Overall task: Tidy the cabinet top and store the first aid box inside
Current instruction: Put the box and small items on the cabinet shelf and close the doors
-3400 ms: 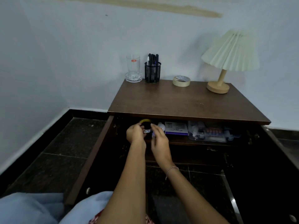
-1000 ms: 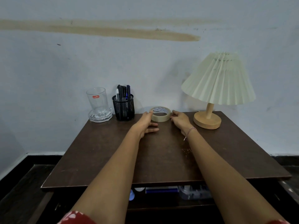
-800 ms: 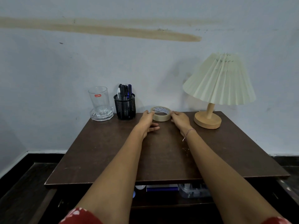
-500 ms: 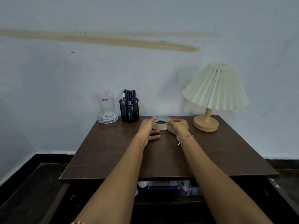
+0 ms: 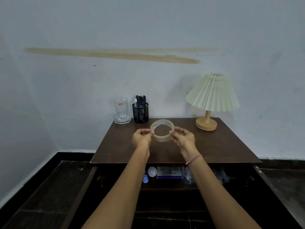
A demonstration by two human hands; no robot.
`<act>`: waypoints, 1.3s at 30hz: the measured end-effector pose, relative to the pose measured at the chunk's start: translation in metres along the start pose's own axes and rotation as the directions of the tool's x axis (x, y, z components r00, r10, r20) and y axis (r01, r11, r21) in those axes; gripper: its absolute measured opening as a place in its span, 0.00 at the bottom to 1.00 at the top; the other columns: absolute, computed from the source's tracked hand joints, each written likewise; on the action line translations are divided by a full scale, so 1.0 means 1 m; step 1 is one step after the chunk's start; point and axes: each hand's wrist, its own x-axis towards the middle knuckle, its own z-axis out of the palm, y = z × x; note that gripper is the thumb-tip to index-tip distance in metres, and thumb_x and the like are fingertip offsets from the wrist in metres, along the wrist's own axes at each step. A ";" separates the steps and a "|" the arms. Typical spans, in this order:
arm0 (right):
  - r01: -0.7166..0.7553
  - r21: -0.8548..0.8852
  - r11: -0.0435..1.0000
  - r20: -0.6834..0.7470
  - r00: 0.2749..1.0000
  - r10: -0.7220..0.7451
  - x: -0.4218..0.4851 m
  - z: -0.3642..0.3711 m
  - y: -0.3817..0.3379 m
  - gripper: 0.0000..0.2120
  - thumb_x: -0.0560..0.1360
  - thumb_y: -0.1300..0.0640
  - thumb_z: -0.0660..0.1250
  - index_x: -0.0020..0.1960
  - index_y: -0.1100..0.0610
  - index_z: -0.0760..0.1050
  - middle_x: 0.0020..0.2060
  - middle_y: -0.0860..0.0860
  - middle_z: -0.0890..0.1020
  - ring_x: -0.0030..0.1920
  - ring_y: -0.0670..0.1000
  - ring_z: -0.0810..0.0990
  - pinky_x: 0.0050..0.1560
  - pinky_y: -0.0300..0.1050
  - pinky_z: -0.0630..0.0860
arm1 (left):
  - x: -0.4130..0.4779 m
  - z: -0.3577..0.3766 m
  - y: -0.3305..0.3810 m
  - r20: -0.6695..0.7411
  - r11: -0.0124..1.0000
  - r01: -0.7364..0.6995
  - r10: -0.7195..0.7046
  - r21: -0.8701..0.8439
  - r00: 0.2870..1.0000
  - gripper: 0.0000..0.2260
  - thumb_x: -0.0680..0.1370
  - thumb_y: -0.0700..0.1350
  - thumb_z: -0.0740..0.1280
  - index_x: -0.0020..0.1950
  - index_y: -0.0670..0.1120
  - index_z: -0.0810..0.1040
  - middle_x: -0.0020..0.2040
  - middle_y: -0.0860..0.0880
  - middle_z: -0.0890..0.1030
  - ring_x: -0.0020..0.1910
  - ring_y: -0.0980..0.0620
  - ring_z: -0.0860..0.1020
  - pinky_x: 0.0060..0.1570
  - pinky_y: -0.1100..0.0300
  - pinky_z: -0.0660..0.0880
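I pinched the tape (image 5: 162, 139) by its sides, left hand (image 5: 142, 138) and right hand (image 5: 183, 138) both gripping, tilted above the top (image 5: 217, 146); the box (image 5: 187, 177) sat on the shelf below.

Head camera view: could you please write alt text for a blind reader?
Left hand and right hand pinch a tape roll from either side, held above the cabinet top. A glass, pen holder and lamp stand at the back.

stained pale wall (image 5: 148, 30), dark tiled floor (image 5: 49, 195)
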 end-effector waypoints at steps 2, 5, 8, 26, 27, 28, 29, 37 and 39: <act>-0.018 0.026 1.000 0.014 1.000 0.017 -0.016 -0.002 -0.003 0.13 0.70 0.69 0.71 0.53 0.62 0.74 0.44 0.55 0.81 0.42 0.49 0.81 0.40 0.38 0.81 | -0.013 -0.010 0.002 0.018 0.995 0.005 -0.003 -0.099 1.000 0.08 0.71 0.33 0.73 0.41 0.43 0.76 0.43 0.44 0.80 0.43 0.48 0.80 0.47 0.58 0.80; -0.059 0.058 0.997 0.055 0.997 0.056 -0.043 -0.004 -0.001 0.14 0.70 0.70 0.70 0.54 0.63 0.74 0.43 0.57 0.81 0.43 0.51 0.81 0.46 0.42 0.80 | -0.044 -0.034 0.006 0.053 0.968 0.023 -0.010 -0.249 0.999 0.10 0.71 0.31 0.72 0.50 0.38 0.77 0.42 0.45 0.80 0.40 0.52 0.79 0.37 0.69 0.79; -0.108 0.064 0.992 0.097 0.990 0.101 -0.067 -0.003 0.007 0.15 0.71 0.70 0.70 0.56 0.64 0.74 0.43 0.56 0.81 0.43 0.51 0.82 0.48 0.43 0.79 | -0.065 -0.058 0.002 0.065 0.959 0.027 -0.009 -0.281 0.998 0.11 0.71 0.32 0.72 0.51 0.38 0.77 0.41 0.47 0.80 0.39 0.55 0.79 0.38 0.71 0.78; -0.172 -0.049 0.984 0.120 0.977 0.176 -0.119 0.004 0.097 0.14 0.72 0.70 0.68 0.58 0.68 0.75 0.41 0.55 0.81 0.41 0.48 0.80 0.38 0.34 0.80 | -0.084 -0.166 -0.043 0.202 0.944 0.329 -0.327 0.028 0.923 0.19 0.70 0.26 0.69 0.56 0.40 0.73 0.44 0.40 0.80 0.42 0.48 0.80 0.42 0.57 0.80; -0.172 -0.062 0.983 0.122 0.976 0.179 -0.118 0.005 0.103 0.14 0.72 0.70 0.68 0.58 0.68 0.76 0.41 0.54 0.81 0.40 0.48 0.80 0.39 0.34 0.80 | -0.083 -0.169 -0.047 0.198 0.935 0.353 -0.354 0.039 0.914 0.18 0.70 0.25 0.69 0.56 0.40 0.73 0.43 0.40 0.80 0.41 0.47 0.80 0.41 0.57 0.80; -0.172 -0.075 0.982 0.121 0.976 0.181 -0.117 0.006 0.108 0.14 0.72 0.70 0.68 0.57 0.68 0.76 0.42 0.55 0.81 0.40 0.47 0.80 0.40 0.34 0.80 | -0.080 -0.171 -0.052 0.195 0.926 0.374 -0.375 0.044 0.906 0.18 0.70 0.25 0.68 0.56 0.39 0.72 0.43 0.40 0.79 0.41 0.47 0.80 0.38 0.58 0.80; -0.172 -0.087 0.981 0.119 0.976 0.182 -0.117 0.007 0.114 0.14 0.71 0.70 0.69 0.57 0.68 0.76 0.45 0.56 0.82 0.41 0.47 0.81 0.40 0.34 0.80 | -0.078 -0.174 -0.055 0.190 0.918 0.394 -0.395 0.043 0.899 0.18 0.70 0.25 0.68 0.56 0.39 0.72 0.42 0.40 0.79 0.40 0.47 0.80 0.35 0.59 0.80; -0.163 -0.264 0.950 0.029 0.984 0.177 -0.102 0.013 0.164 0.07 0.72 0.67 0.69 0.49 0.61 0.80 0.49 0.57 0.83 0.46 0.52 0.82 0.49 0.45 0.81 | -0.062 -0.176 -0.093 0.083 0.863 0.501 -0.505 0.068 0.859 0.09 0.72 0.25 0.66 0.44 0.37 0.73 0.39 0.39 0.77 0.39 0.46 0.79 0.46 0.54 0.78; -0.121 -0.400 0.909 0.007 0.991 0.134 -0.096 0.015 0.176 0.08 0.73 0.66 0.68 0.52 0.59 0.81 0.52 0.56 0.83 0.49 0.51 0.81 0.55 0.46 0.78 | -0.056 -0.174 -0.104 0.070 0.856 0.513 -0.516 0.055 0.854 0.08 0.71 0.25 0.67 0.47 0.34 0.74 0.41 0.38 0.78 0.40 0.45 0.80 0.47 0.55 0.77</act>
